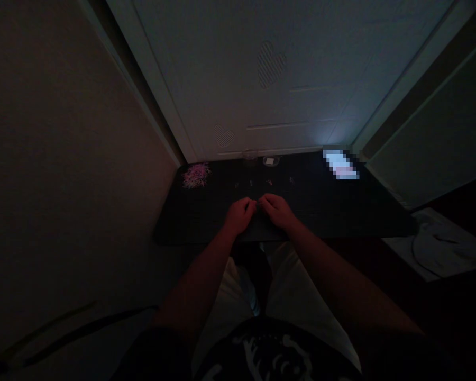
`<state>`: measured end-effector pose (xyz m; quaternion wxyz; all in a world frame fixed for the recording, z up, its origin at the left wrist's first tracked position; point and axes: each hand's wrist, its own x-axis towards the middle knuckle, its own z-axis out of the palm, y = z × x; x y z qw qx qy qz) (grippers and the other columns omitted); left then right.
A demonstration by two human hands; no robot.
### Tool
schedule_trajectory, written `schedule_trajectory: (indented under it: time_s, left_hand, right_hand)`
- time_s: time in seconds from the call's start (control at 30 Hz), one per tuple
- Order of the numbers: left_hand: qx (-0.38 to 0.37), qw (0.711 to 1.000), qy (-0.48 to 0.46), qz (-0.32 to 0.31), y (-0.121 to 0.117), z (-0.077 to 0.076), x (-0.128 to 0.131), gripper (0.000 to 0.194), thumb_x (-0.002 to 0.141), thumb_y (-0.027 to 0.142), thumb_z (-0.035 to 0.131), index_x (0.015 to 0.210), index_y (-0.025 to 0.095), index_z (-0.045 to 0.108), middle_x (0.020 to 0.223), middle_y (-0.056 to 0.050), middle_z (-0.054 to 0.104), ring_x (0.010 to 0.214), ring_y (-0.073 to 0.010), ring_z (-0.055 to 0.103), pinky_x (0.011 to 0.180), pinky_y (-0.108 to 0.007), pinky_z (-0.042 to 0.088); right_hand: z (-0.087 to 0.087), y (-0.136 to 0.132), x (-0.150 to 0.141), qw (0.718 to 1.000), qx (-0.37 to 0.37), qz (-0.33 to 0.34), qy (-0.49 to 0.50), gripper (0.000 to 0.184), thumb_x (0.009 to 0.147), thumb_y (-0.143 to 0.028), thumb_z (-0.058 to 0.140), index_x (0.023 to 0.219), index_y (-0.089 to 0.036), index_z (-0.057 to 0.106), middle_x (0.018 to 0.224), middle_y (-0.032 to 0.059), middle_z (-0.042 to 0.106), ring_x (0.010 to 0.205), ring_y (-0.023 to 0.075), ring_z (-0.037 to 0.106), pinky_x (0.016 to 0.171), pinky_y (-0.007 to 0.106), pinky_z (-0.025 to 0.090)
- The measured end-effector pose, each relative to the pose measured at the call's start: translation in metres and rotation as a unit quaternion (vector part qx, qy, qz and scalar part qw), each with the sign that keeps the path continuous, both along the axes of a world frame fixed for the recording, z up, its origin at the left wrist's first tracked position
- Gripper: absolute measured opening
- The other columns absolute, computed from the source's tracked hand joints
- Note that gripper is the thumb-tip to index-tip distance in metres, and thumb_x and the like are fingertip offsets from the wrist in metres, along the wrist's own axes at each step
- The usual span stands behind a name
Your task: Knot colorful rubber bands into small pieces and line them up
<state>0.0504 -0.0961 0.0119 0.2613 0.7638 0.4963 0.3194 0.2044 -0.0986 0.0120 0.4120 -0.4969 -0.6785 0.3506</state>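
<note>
Hands (240,214) curled (near each other)

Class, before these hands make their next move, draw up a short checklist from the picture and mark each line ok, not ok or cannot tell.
1. Lighting good enough for small pieces: not ok; the scene is very dim.
2. Left hand and right hand both in view at the table: ok.
3. Hands empty: cannot tell; the fingers are curled and dark.
4. Small pieces uncovered by the hands: ok; four show in a rough row beyond them.
5. Pieces identified: cannot tell; too small and dark.
6. Pink tangled pile away from the hands: ok; it lies near the far left corner.
</note>
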Motion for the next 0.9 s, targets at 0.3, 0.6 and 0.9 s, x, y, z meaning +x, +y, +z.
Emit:
schedule_trajectory:
  time_s: [0.3,0.6,0.9]
  left_hand:
    - [0.0,0.998,-0.055,0.027,0.002,-0.004,0.001,0.021,0.082,0.034,0.05,0.078,0.016,0.061,0.074,-0.001,0.063,0.068,-0.0116,0.055,0.063,-0.023,0.042]
    - [-0.013,0.999,-0.039,0.009,0.0,-0.005,0.002,0.018,0.077,0.032,0.055,0.073,0.017,0.063,0.071,0.0,0.064,0.065,-0.0111,0.056,0.059,-0.022,0.042]
    - [-0.017,0.999,-0.035,0.016,-0.001,-0.005,0.002,0.019,0.075,0.035,0.059,0.075,0.017,0.063,0.07,0.0,0.063,0.063,-0.0105,0.054,0.057,-0.022,0.041]
  right_hand:
    - [-0.006,0.002,0.001,0.997,-0.003,-0.012,0.077,0.022,0.081,-0.039,0.048,0.069,-0.02,0.047,0.056,-0.004,0.045,0.052,0.0109,0.043,0.052,0.025,0.034]
    - [-0.007,0.002,0.0,0.999,0.006,-0.022,0.04,0.018,0.078,-0.035,0.051,0.069,-0.02,0.047,0.059,-0.0032,0.047,0.055,0.0111,0.043,0.053,0.025,0.033]
    - [-0.011,0.004,0.002,0.999,0.006,-0.027,0.031,0.021,0.079,-0.038,0.049,0.07,-0.02,0.048,0.059,-0.0025,0.048,0.056,0.0119,0.044,0.053,0.025,0.034]
